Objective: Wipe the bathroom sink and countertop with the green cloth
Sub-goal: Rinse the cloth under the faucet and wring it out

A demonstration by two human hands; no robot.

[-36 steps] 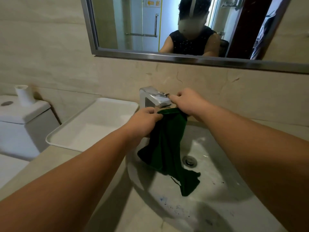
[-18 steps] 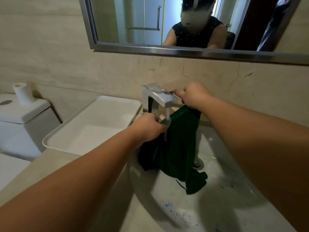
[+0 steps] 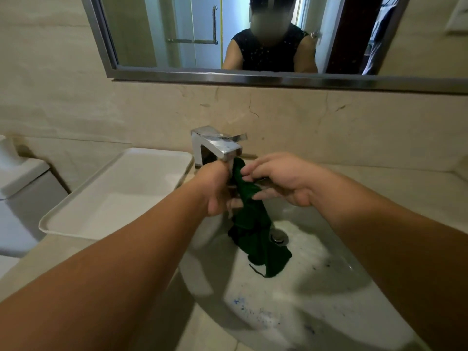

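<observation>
Cloth, dark green, hangs bunched under the tap, its upper end right at the spout where water seems to run, its lower end trailing down into the sink and lying beside the drain. Judging by this, the job sits at the wetting stage: the cloth is being soaked, and no wiping stroke shows yet. Blue specks and dark marks dot the bowl near the front, so the sink looks unwiped, and the beige counter to the right appears untouched too. Both surfaces are left to do.

Left hand is curled into a fist around the upper part of the cloth, just below the spout, fingers closed on the fabric. Right hand is half open, fingers loosely bent and slightly apart; its fingertips touch or lightly pinch the cloth's edge from the right, though how firm that hold is I cannot tell. A white tray rests on the counter to the left of the tap, clear of both hands.
</observation>
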